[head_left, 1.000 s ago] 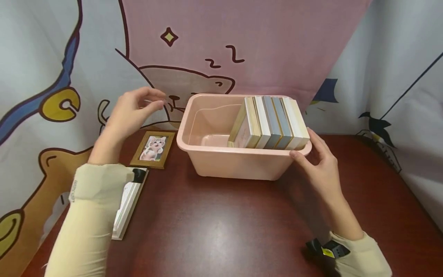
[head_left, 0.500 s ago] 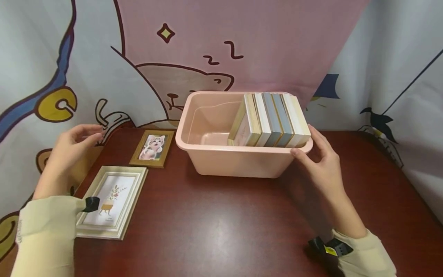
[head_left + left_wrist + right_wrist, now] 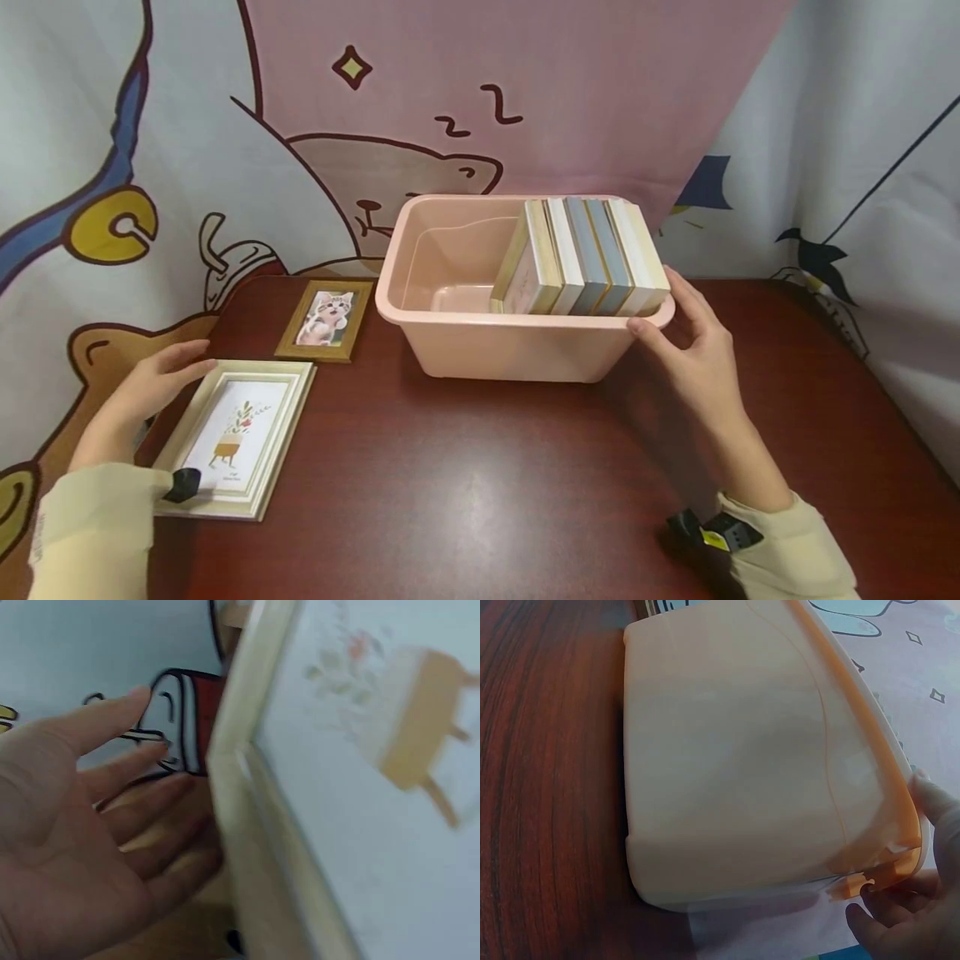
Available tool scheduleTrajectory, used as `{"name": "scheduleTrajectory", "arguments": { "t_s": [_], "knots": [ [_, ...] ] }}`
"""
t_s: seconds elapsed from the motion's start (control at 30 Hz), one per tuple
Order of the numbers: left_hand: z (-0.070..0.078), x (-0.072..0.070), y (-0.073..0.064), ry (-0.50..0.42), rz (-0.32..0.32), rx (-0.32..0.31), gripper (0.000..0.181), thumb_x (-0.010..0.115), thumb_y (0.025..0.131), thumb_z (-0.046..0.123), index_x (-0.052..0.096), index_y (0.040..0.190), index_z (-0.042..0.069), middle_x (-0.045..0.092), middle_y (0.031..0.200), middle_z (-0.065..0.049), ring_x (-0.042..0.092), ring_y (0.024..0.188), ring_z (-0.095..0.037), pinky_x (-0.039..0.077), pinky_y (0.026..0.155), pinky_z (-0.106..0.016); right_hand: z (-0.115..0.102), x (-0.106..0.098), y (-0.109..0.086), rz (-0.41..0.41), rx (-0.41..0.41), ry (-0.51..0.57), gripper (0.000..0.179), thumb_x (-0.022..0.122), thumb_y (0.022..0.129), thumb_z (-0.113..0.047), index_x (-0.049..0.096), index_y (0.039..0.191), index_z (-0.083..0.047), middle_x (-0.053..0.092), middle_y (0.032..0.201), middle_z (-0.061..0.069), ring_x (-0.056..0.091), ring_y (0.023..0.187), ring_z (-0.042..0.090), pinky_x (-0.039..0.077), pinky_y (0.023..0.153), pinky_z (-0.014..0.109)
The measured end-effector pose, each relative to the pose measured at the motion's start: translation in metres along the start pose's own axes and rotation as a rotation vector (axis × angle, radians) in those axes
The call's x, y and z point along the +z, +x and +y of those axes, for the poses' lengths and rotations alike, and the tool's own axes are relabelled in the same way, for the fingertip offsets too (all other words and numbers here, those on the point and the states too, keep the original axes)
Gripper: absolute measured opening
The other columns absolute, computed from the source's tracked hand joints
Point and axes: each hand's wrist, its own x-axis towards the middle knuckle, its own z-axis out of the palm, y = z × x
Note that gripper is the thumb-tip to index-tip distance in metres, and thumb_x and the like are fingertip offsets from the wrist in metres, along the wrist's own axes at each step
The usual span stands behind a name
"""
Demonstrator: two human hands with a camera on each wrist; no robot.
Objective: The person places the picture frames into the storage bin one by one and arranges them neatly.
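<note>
My left hand (image 3: 153, 385) is at the far left, its fingertips beside the upper left edge of a cream picture frame (image 3: 296, 417) with a plant print. In the left wrist view its fingers (image 3: 150, 806) are spread, with nothing between them, alongside the frame's border (image 3: 251, 817). My right hand (image 3: 697, 354) grips the right end of a pink plastic bin (image 3: 517, 354), thumb at the front corner of the rim. The right wrist view has the thumb on the rim and the other fingers (image 3: 889, 907) curled below it. Several picture frames (image 3: 581, 258) stand on edge in the bin's right half.
A small brown frame (image 3: 360, 321) with a kitten picture lies behind the cream one, left of the bin. All stand on a dark red-brown table (image 3: 480, 467). A printed cartoon curtain (image 3: 600, 92) hangs right behind the table.
My left hand has swung left and down from above the kitten frame to the cream frame's left side, uncovering the plant print. My right hand keeps its hold on the bin.
</note>
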Motion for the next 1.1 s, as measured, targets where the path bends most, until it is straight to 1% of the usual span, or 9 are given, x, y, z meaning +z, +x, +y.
{"name": "scheduleTrajectory", "arguments": {
  "t_s": [0.07,0.13,0.23,0.33,0.4,0.5,0.77,0.97,1.1],
  "knots": [
    [-0.006,0.002,0.003,0.029,-0.064,-0.029,0.086,0.04,0.103,0.053,0.006,0.155,-0.007,0.01,0.154,-0.045,0.017,0.136,-0.066,0.024,0.104,-0.081,0.0,0.0,0.0,-0.002,-0.004,0.004,0.071,0.078,0.086,-0.013,0.047,0.149,-0.026,0.047,0.155,0.002,0.046,0.136,0.001,0.038,0.106,0.005],
    [-0.011,0.005,0.005,0.06,-0.096,-0.036,0.087,0.043,0.102,0.05,0.005,0.154,-0.008,0.013,0.151,-0.046,0.022,0.133,-0.065,0.027,0.104,-0.08,-0.001,0.0,0.0,-0.004,-0.006,0.013,0.071,0.078,0.086,-0.012,0.047,0.149,-0.025,0.047,0.155,0.002,0.047,0.135,0.001,0.04,0.104,0.004],
    [-0.014,0.009,0.009,0.121,-0.106,-0.011,0.086,0.054,0.1,0.039,0.008,0.153,-0.009,0.028,0.142,-0.046,0.039,0.12,-0.059,0.039,0.098,-0.074,0.0,-0.001,0.0,-0.003,-0.006,0.02,0.071,0.077,0.086,-0.012,0.047,0.149,-0.025,0.047,0.155,0.003,0.047,0.135,0.001,0.041,0.104,0.004],
    [-0.013,0.012,0.011,0.177,-0.121,0.007,0.082,0.064,0.096,0.03,0.019,0.151,-0.01,0.044,0.125,-0.042,0.051,0.103,-0.048,0.051,0.084,-0.06,0.0,-0.002,0.0,-0.002,-0.006,0.02,0.07,0.077,0.087,-0.012,0.047,0.149,-0.024,0.047,0.155,0.003,0.046,0.136,0.001,0.04,0.105,0.005],
    [-0.011,0.013,0.011,0.192,-0.137,0.008,0.079,0.068,0.093,0.029,0.026,0.147,-0.01,0.049,0.118,-0.04,0.056,0.097,-0.042,0.055,0.079,-0.05,0.0,-0.002,0.0,0.001,-0.006,0.019,0.07,0.077,0.086,-0.012,0.047,0.149,-0.024,0.047,0.155,0.003,0.046,0.136,0.001,0.038,0.106,0.005],
    [-0.008,0.013,0.009,0.189,-0.143,0.008,0.074,0.071,0.091,0.028,0.032,0.139,-0.013,0.051,0.115,-0.041,0.059,0.093,-0.039,0.059,0.077,-0.046,-0.001,-0.003,0.0,0.001,-0.004,0.024,0.071,0.078,0.086,-0.012,0.047,0.149,-0.025,0.047,0.155,0.003,0.046,0.136,0.001,0.039,0.105,0.005],
    [-0.003,0.013,-0.007,0.178,-0.019,-0.031,0.073,0.07,0.092,0.033,0.032,0.139,-0.009,0.043,0.128,-0.043,0.054,0.104,-0.051,0.054,0.082,-0.059,0.0,-0.002,0.001,-0.01,-0.024,0.012,0.071,0.078,0.086,-0.013,0.047,0.149,-0.025,0.047,0.155,0.003,0.045,0.137,0.001,0.038,0.106,0.005],
    [0.009,0.008,-0.026,0.076,0.139,0.019,0.051,0.058,0.101,0.026,0.039,0.136,-0.006,0.046,0.128,-0.04,0.057,0.1,-0.046,0.057,0.068,-0.034,0.001,-0.002,0.001,-0.005,-0.027,0.012,0.071,0.078,0.086,-0.012,0.048,0.149,-0.025,0.047,0.155,0.003,0.045,0.137,0.001,0.038,0.105,0.005],
    [0.022,0.004,-0.041,0.085,0.255,0.05,0.046,0.054,0.103,0.023,0.039,0.138,-0.004,0.048,0.131,-0.038,0.061,0.096,-0.037,0.054,0.059,-0.022,0.001,-0.002,0.001,-0.006,-0.027,0.013,0.071,0.078,0.086,-0.012,0.048,0.148,-0.026,0.047,0.155,0.003,0.045,0.137,0.002,0.038,0.105,0.004]
  ]
}}
